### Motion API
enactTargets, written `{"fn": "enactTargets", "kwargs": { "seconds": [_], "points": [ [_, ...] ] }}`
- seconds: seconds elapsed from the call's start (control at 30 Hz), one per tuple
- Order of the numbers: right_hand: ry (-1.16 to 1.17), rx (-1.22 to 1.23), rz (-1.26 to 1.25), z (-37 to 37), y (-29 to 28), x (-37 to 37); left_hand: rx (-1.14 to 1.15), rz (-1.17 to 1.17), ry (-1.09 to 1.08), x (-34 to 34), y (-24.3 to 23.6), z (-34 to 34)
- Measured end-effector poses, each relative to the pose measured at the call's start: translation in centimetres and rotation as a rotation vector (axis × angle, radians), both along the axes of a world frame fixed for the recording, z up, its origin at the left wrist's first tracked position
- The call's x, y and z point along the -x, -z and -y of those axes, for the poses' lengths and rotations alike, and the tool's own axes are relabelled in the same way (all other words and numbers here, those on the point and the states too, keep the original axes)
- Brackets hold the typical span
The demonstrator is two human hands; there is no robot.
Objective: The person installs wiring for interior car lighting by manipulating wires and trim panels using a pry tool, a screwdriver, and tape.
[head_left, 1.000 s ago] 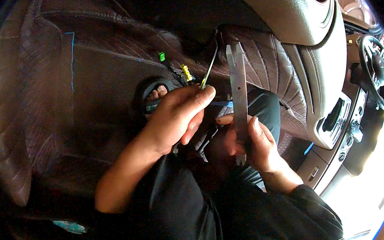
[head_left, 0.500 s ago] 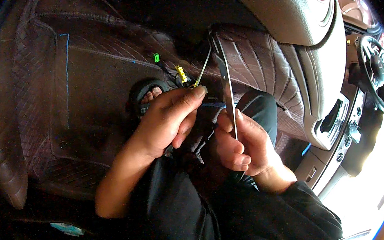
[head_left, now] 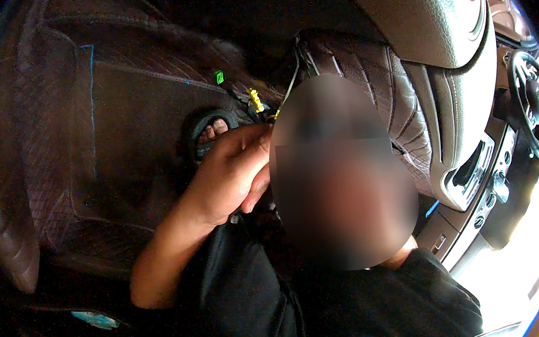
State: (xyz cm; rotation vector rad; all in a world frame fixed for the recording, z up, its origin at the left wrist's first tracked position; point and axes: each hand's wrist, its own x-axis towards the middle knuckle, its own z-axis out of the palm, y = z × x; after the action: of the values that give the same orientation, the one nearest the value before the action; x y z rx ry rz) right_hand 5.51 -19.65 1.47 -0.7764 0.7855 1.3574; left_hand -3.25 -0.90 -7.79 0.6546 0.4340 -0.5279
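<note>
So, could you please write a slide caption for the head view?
Inside a car, the left hand near a small yellow piece; a blur hides the right hand.

sandaled foot (head_left: 215, 129) obstructs beyond the left hand (head_left: 232, 171); leftward lies room.

right hand (head_left: 355, 206) now blurred, metal bar hidden
</note>
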Motion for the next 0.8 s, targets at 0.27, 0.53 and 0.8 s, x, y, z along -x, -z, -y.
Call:
{"fn": "enactTargets", "kwargs": {
  "seconds": [0.27,0.53,0.8],
  "points": [
    [-0.173,0.089,0.187,0.9,-0.8,-3.5,-0.046,0.036,-0.065,-1.1,-0.3,1.6],
    [-0.286,-0.157,0.252,1.7,-1.2,-6.0,-0.003,-0.001,-0.156,-2.0,-1.1,4.6],
    [-0.311,0.019,0.448,2.9,-2.5,-2.6,-0.155,0.125,-0.189,-1.5,-0.7,4.9]
  ]
}}
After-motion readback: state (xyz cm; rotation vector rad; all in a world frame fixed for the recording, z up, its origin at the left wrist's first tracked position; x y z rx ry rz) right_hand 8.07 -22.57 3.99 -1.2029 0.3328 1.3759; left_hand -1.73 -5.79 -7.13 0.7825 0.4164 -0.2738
